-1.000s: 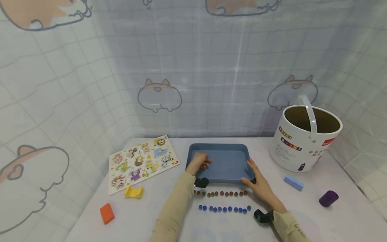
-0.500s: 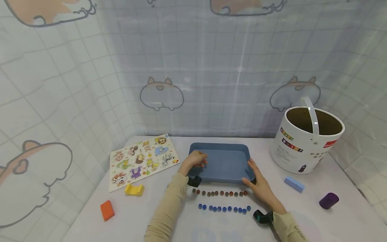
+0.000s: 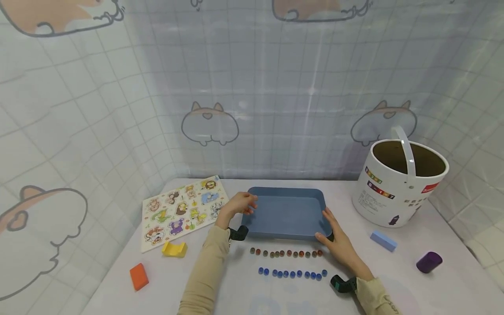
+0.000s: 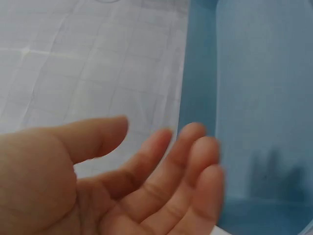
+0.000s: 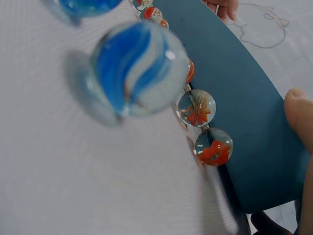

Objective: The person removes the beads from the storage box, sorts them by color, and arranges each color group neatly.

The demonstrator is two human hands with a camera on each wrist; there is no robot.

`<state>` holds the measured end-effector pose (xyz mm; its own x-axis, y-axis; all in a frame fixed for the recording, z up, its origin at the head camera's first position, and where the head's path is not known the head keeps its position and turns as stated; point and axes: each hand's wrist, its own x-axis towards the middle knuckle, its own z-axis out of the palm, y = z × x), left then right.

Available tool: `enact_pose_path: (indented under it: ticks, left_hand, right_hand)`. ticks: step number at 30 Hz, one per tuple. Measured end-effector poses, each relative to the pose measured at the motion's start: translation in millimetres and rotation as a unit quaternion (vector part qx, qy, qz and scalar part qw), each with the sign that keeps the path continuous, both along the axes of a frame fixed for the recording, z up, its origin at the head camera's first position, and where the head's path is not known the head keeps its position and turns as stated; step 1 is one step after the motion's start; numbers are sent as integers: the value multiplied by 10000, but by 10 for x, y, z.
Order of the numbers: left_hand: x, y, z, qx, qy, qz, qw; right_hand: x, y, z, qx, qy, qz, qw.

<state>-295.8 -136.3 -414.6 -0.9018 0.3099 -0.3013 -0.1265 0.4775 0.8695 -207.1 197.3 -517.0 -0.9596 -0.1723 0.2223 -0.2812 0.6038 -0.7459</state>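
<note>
A blue-grey rectangular tray (image 3: 289,214) lies on the white table. At its left rim hovers my left hand (image 3: 238,205), its fingers loosely bent and nothing between them; the left wrist view shows the palm and fingers (image 4: 200,181) beside the tray wall (image 4: 198,88). My right hand (image 3: 340,245) holds the tray's front right corner, thumb at the front rim and fingers along the right side. Two rows of glass marbles lie in front: an orange-brown row (image 3: 289,253) close to the tray and a blue row (image 3: 292,274) nearer me. The right wrist view shows a blue-swirled marble (image 5: 139,71) up close.
At the left lie an animal puzzle board (image 3: 183,212), a yellow block (image 3: 174,249) with a curved notch and an orange block (image 3: 139,277). On the right stands a white bucket (image 3: 393,188) with a handle, near a light-blue block (image 3: 383,241) and a purple cylinder (image 3: 429,262).
My left hand has moved left from over the tray's inside to its left rim. The right hand stays at the corner, and the tray and marble rows keep their places.
</note>
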Motion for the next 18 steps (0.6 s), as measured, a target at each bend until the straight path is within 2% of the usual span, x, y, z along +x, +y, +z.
enact_pose_path:
  ticks: [1,6,14,18]
  left_hand:
    - [-21,-4,-57,-42,8,-76,10000]
    - [-17,55,-88,-166,-8,-511,9986]
    - [-7,170,-127,-172,-48,-589,9981]
    - [-27,281,-130,-102,-124,-775,9969]
  right_hand:
    - [1,-3,-2,18,12,-2,10000]
    - [4,-9,-11,-23,83,6,10000]
    - [12,-19,-16,-48,59,14,10000]
    - [0,-7,-18,-4,57,-2,10000]
